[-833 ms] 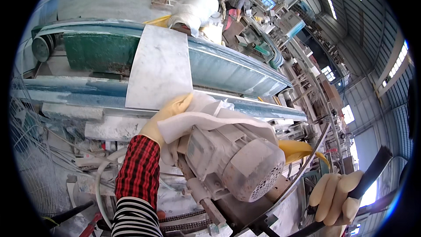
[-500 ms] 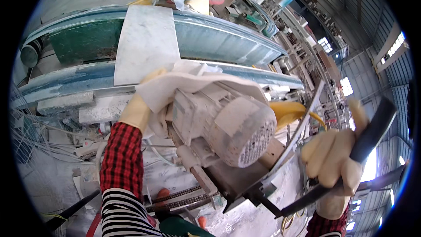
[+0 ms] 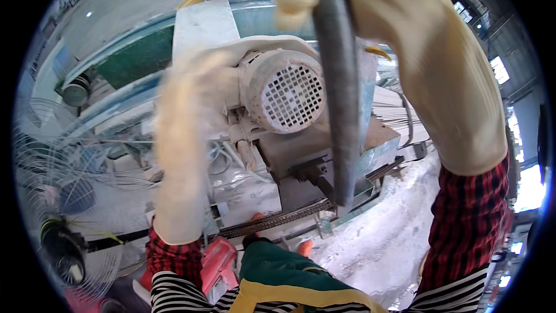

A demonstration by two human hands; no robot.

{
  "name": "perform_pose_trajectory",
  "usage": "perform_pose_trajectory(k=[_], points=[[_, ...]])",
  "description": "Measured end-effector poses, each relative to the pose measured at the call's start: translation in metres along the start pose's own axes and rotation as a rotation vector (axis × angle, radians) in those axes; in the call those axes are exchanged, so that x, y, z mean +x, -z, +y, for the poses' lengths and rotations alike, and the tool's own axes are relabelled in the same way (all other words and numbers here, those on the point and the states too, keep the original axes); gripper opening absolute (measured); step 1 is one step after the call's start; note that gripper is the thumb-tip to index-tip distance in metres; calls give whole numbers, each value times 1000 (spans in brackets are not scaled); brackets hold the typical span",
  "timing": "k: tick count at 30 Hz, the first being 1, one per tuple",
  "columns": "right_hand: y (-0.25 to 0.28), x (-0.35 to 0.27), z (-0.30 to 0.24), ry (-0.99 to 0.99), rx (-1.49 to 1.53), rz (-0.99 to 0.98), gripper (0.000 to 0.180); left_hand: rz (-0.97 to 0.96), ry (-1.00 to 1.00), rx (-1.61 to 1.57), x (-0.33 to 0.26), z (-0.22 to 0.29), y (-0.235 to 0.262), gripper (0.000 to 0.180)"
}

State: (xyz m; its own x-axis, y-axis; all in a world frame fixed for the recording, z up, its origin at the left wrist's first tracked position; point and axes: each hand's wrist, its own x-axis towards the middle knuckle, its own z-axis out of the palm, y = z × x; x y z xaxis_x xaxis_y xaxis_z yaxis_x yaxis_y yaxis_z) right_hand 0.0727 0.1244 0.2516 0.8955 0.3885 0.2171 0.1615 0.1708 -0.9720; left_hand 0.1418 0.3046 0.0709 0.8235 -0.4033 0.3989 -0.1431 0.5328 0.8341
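My right hand (image 3: 376, 6), in a cream rubber glove, is raised at the top with its fingers wrapped round a long dark lever bar (image 3: 339, 81). The bar runs down in front of the machine to a bracket near its base. My left hand (image 3: 194, 90), gloved alike, is smeared by motion beside a dusty electric motor (image 3: 292, 95) with a round grille; its fingers cannot be made out. Behind the motor, a pale curved guard (image 3: 272, 42) partly shows. A white stone slab (image 3: 205, 23) lies across the green and blue machine bed (image 3: 130, 61).
Below the motor runs a drive chain (image 3: 284, 215) on a metal frame. A wire fan guard (image 3: 43, 133) and a black fan part (image 3: 63, 249) stand at the left. A red object (image 3: 219, 264) lies near my legs. Stacked pale strips (image 3: 399, 113) are at the right.
My right hand has swung the lever bar from the lower right up to the top middle. My left hand has come off the pale guard, and my view has tilted down.
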Motion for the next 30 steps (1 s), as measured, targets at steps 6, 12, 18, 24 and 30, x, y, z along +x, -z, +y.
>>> perform_pose_trajectory(k=[6,12,18,24,30], points=[[-25,51,23,148,-291,175,29,-94,249,112,-17,55,-85,41],[30,39,31,281,-99,82,44,68,208,70,-11,43,-124,40],[29,-20,26,248,-16,561,24,-92,317,405,0,33,-148,43],[104,-128,56,390,121,845,36,-693,458,507,10,-3,-197,36],[101,-268,112,572,195,1101,34,-1122,496,1027,-25,-12,-259,44]])
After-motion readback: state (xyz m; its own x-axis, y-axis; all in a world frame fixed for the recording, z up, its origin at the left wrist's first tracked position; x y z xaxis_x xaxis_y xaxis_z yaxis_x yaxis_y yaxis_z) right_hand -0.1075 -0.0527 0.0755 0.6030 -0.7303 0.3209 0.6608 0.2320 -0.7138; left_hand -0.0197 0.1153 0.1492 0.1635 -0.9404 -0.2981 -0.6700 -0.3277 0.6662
